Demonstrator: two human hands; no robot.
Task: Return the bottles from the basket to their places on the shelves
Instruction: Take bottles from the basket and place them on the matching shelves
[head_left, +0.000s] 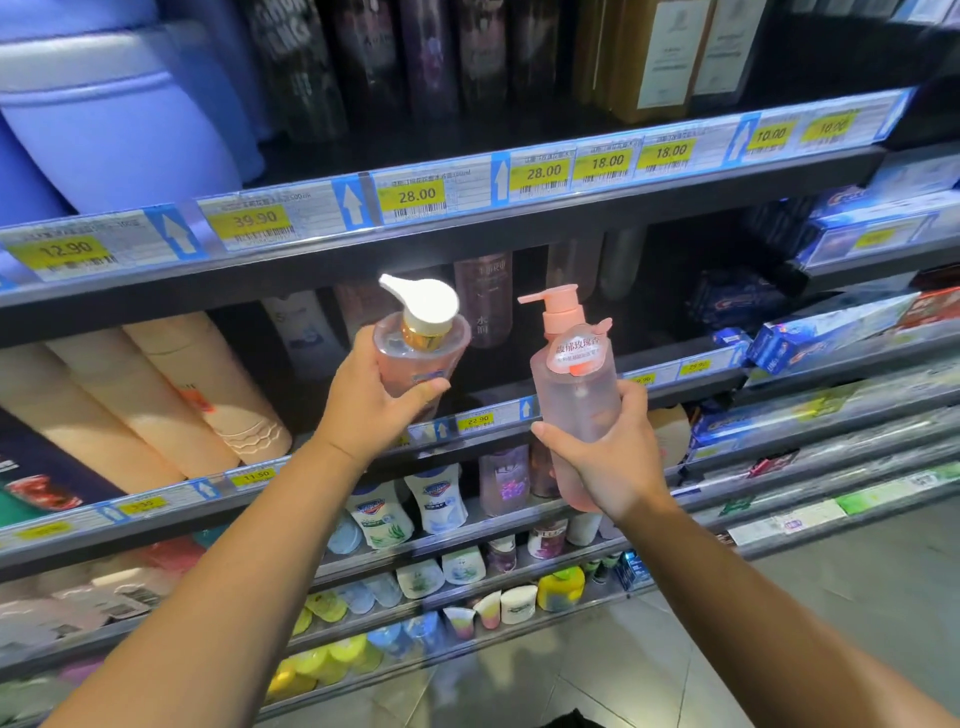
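Note:
My left hand (371, 400) grips a clear pink pump bottle (421, 343) with a white pump head and a gold collar, tilted toward the shelf. My right hand (605, 457) holds a taller frosted pink pump bottle (576, 395) with a pink pump and a flower-shaped label, nearly upright. Both bottles hang in front of the dark gap of the second shelf (571, 332), where a few pinkish bottles (483, 301) stand at the back. The basket is out of view.
The shelf rail above (431, 197) carries yellow price tags. Beige bottles (171, 395) fill the shelf at left and toothpaste boxes (810, 338) lie at right. Hand-soap bottles (410, 509) and small tubs stand on the lower shelves. Tiled floor (779, 623) lies at the bottom right.

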